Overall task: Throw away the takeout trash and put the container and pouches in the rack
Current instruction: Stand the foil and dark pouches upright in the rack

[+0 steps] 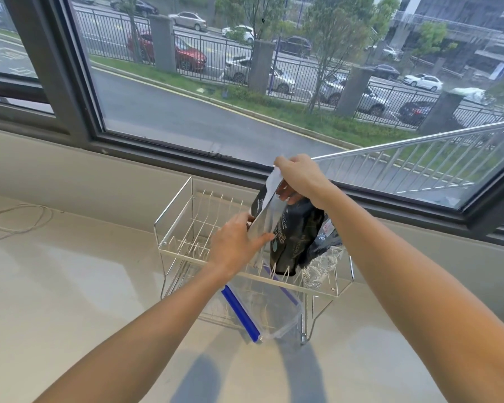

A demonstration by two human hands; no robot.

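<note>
The black pouch point(291, 237) has pale writing down its front, but the letters are too small and tilted to read. A round pale mark sits low on it. The silver pouch point(266, 216) in front of it shows a shiny back and a black edge with some tiny writing that I cannot make out either.

The right hand point(300, 178) pinches the white top strip of the silver pouch from above, with its fingers curled round the top. The left hand point(239, 242) holds the side of the same pouch, thumb on the shiny face and fingers behind it. Both pouches stand upright in the right part of the rack point(186, 251), their bottoms down among the thin wires.

Behind the black pouch there is a crinkled foil pouch point(322, 267), mostly hidden. A bit of red and white shows above it, maybe a label, but it is hard to tell.

The clear container point(274, 312) with a blue strip on its rim leans tilted against the front of the rack, on the counter point(70, 301). Its far end is hidden behind the rack wires and the left wrist.

A thin cord point(24, 222) lies on the counter to the left, cut off at the edge. The window point(186, 112) behind the rack shows a road, a fence and parked cars.
</note>
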